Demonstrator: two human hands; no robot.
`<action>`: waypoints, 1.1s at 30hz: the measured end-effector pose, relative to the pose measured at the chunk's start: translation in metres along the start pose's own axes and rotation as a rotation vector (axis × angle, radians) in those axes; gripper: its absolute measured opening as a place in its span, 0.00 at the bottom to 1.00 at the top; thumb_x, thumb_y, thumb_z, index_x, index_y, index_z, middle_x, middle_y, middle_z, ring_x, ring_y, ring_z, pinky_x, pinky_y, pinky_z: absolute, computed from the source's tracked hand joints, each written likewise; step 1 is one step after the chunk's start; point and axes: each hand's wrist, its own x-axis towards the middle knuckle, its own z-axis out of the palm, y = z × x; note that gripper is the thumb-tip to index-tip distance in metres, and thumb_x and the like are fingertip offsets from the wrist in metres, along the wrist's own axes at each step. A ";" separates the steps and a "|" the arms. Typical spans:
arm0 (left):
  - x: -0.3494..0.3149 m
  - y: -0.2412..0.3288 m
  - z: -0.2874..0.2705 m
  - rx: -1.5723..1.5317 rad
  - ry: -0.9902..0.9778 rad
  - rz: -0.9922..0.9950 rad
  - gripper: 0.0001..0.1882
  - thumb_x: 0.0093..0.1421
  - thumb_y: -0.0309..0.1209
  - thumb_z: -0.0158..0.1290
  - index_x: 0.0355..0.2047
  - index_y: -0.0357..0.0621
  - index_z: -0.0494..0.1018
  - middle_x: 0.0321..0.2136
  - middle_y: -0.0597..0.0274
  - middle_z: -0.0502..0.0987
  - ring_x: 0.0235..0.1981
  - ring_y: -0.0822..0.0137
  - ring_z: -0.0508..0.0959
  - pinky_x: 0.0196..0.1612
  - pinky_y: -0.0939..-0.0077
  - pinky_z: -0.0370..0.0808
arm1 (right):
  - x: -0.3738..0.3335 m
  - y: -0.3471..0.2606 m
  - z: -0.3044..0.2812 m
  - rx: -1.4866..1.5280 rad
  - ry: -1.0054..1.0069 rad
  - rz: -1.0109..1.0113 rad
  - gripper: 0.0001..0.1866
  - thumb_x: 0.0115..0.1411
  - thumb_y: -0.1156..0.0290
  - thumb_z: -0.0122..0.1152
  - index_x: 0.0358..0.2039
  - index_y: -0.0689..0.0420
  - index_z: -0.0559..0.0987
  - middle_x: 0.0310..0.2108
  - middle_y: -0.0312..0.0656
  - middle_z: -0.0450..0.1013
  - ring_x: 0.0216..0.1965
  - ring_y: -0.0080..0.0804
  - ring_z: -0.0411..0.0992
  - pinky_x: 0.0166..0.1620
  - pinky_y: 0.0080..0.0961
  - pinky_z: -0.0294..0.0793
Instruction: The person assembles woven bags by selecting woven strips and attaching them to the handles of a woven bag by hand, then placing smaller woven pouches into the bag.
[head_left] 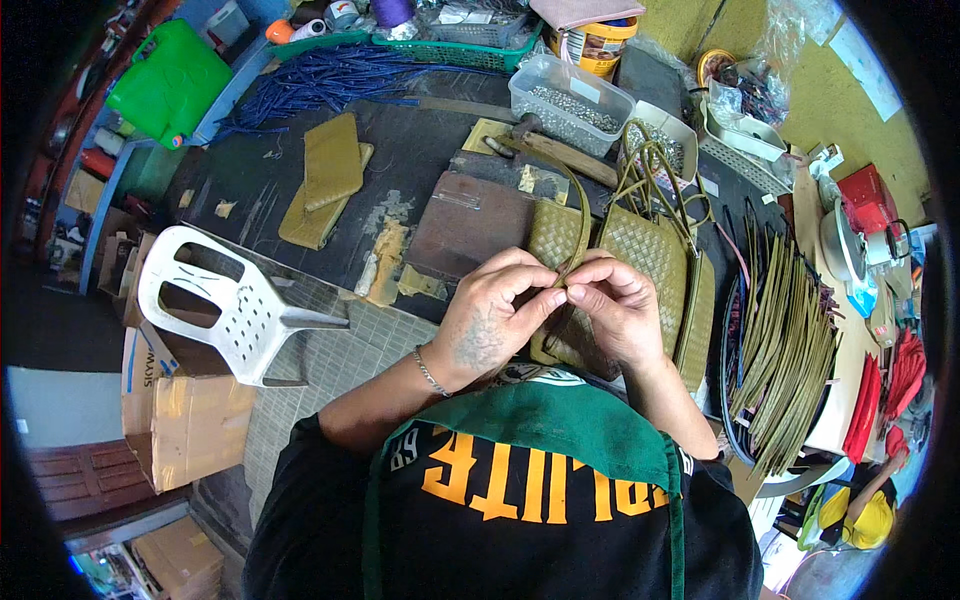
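My left hand (490,322) and my right hand (618,308) meet in front of my chest, with thumbs and forefingers pinched on a narrow olive strap (584,222). From my fingertips the strap curves up and away to the left, over the work table. Just beyond and below my hands lie olive woven bags (650,245), one with thin looped straps (648,165) at its top. Part of the woven pieces is hidden behind my hands. What exactly the fingertips do at the strap's end is too small to tell.
On the dark table (400,165) are two woven olive panels (333,165), a hammer (560,155), a clear bin of metal bits (572,105) and blue strips (320,85). Olive strips (785,350) fill a container at right. A white chair (240,320) stands left; another person (865,505) is at far right.
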 end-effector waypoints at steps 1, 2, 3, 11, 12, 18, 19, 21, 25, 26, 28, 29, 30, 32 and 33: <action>0.001 0.001 -0.001 0.001 0.000 -0.001 0.06 0.46 0.23 0.54 0.26 0.35 0.71 0.24 0.58 0.71 0.26 0.68 0.72 0.29 0.79 0.69 | 0.000 0.000 0.002 0.001 0.000 0.001 0.06 0.48 0.82 0.55 0.29 0.60 0.72 0.27 0.37 0.67 0.31 0.20 0.66 0.35 0.16 0.66; 0.002 0.003 -0.001 0.006 -0.022 0.017 0.06 0.46 0.23 0.54 0.26 0.35 0.71 0.24 0.58 0.71 0.26 0.68 0.72 0.29 0.79 0.69 | -0.001 -0.002 0.005 0.080 0.061 0.013 0.07 0.48 0.83 0.55 0.30 0.60 0.71 0.27 0.36 0.68 0.30 0.20 0.66 0.35 0.15 0.66; 0.003 0.005 -0.002 0.010 -0.046 0.035 0.07 0.46 0.23 0.54 0.27 0.35 0.71 0.24 0.58 0.71 0.26 0.68 0.72 0.29 0.79 0.68 | -0.002 -0.003 0.007 0.159 0.123 0.026 0.09 0.47 0.84 0.55 0.30 0.60 0.70 0.26 0.36 0.68 0.29 0.20 0.67 0.34 0.14 0.67; 0.003 0.009 -0.002 0.018 -0.043 0.002 0.06 0.48 0.26 0.53 0.24 0.35 0.70 0.21 0.59 0.70 0.21 0.67 0.71 0.24 0.78 0.68 | -0.005 -0.011 0.005 -0.093 0.089 0.055 0.13 0.49 0.82 0.54 0.37 0.60 0.70 0.27 0.31 0.67 0.30 0.14 0.64 0.35 0.11 0.64; 0.002 0.010 -0.001 -0.024 -0.011 -0.012 0.06 0.46 0.24 0.55 0.22 0.35 0.70 0.19 0.58 0.71 0.21 0.69 0.71 0.25 0.79 0.67 | -0.006 -0.015 0.003 -0.066 0.058 0.085 0.14 0.49 0.82 0.54 0.39 0.60 0.70 0.27 0.31 0.67 0.31 0.15 0.64 0.36 0.11 0.64; -0.001 0.023 0.004 -0.087 -0.100 0.114 0.04 0.45 0.21 0.55 0.22 0.34 0.71 0.20 0.59 0.71 0.21 0.71 0.71 0.22 0.82 0.67 | 0.018 0.000 -0.017 -0.467 0.216 -0.077 0.18 0.47 0.78 0.57 0.41 0.58 0.70 0.26 0.35 0.66 0.29 0.19 0.64 0.33 0.14 0.65; -0.002 0.028 0.004 -0.107 -0.135 0.160 0.04 0.45 0.21 0.55 0.22 0.34 0.71 0.21 0.59 0.71 0.22 0.71 0.71 0.22 0.81 0.68 | 0.029 -0.001 -0.022 -0.597 0.255 -0.115 0.17 0.47 0.77 0.58 0.40 0.58 0.71 0.25 0.35 0.65 0.27 0.20 0.64 0.31 0.15 0.65; -0.005 0.032 0.006 -0.155 -0.226 0.223 0.05 0.44 0.21 0.55 0.21 0.34 0.70 0.22 0.58 0.71 0.23 0.70 0.72 0.23 0.81 0.69 | 0.048 -0.009 -0.027 -0.847 0.287 -0.235 0.12 0.47 0.75 0.58 0.35 0.59 0.74 0.23 0.38 0.64 0.24 0.25 0.62 0.29 0.18 0.64; -0.010 0.036 0.009 -0.260 -0.302 0.327 0.05 0.46 0.24 0.54 0.22 0.37 0.69 0.21 0.61 0.70 0.22 0.68 0.71 0.24 0.78 0.68 | 0.072 0.006 -0.050 -1.036 0.320 -0.268 0.10 0.47 0.74 0.58 0.32 0.59 0.75 0.24 0.41 0.65 0.24 0.31 0.64 0.30 0.21 0.65; -0.011 0.036 0.008 -0.247 -0.312 0.355 0.05 0.46 0.24 0.54 0.22 0.37 0.69 0.21 0.61 0.70 0.23 0.68 0.72 0.25 0.78 0.68 | 0.075 0.010 -0.055 -1.080 0.338 -0.286 0.09 0.47 0.74 0.58 0.31 0.60 0.76 0.24 0.43 0.66 0.24 0.33 0.65 0.31 0.22 0.65; -0.012 0.036 0.007 -0.235 -0.319 0.388 0.05 0.46 0.24 0.54 0.23 0.37 0.69 0.22 0.61 0.70 0.23 0.68 0.72 0.25 0.78 0.68 | 0.079 0.017 -0.067 -1.061 0.356 -0.265 0.09 0.47 0.74 0.58 0.31 0.60 0.76 0.25 0.44 0.67 0.25 0.34 0.66 0.32 0.21 0.65; -0.013 0.035 0.006 -0.232 -0.318 0.387 0.05 0.47 0.25 0.54 0.23 0.38 0.70 0.22 0.61 0.70 0.23 0.68 0.72 0.25 0.78 0.68 | 0.080 0.018 -0.072 -1.037 0.370 -0.236 0.08 0.47 0.74 0.58 0.30 0.59 0.76 0.26 0.45 0.68 0.26 0.35 0.67 0.32 0.21 0.66; -0.014 0.035 0.006 -0.230 -0.317 0.385 0.05 0.47 0.25 0.54 0.23 0.38 0.70 0.22 0.61 0.71 0.24 0.68 0.72 0.25 0.78 0.68 | 0.081 0.019 -0.077 -1.029 0.344 -0.202 0.08 0.47 0.75 0.57 0.30 0.61 0.75 0.27 0.43 0.69 0.27 0.31 0.68 0.32 0.19 0.66; -0.014 0.034 0.003 -0.224 -0.310 0.372 0.05 0.47 0.25 0.54 0.23 0.38 0.70 0.22 0.61 0.71 0.24 0.68 0.72 0.25 0.78 0.68 | 0.077 0.019 -0.076 -0.639 0.363 -0.011 0.07 0.47 0.76 0.57 0.30 0.62 0.75 0.27 0.41 0.70 0.27 0.28 0.68 0.32 0.18 0.66; -0.014 0.033 0.002 -0.218 -0.307 0.356 0.05 0.47 0.25 0.54 0.23 0.38 0.70 0.22 0.61 0.71 0.24 0.68 0.72 0.26 0.78 0.68 | 0.074 0.017 -0.073 -0.244 0.375 0.175 0.07 0.47 0.77 0.57 0.29 0.63 0.74 0.27 0.39 0.70 0.27 0.25 0.68 0.31 0.17 0.66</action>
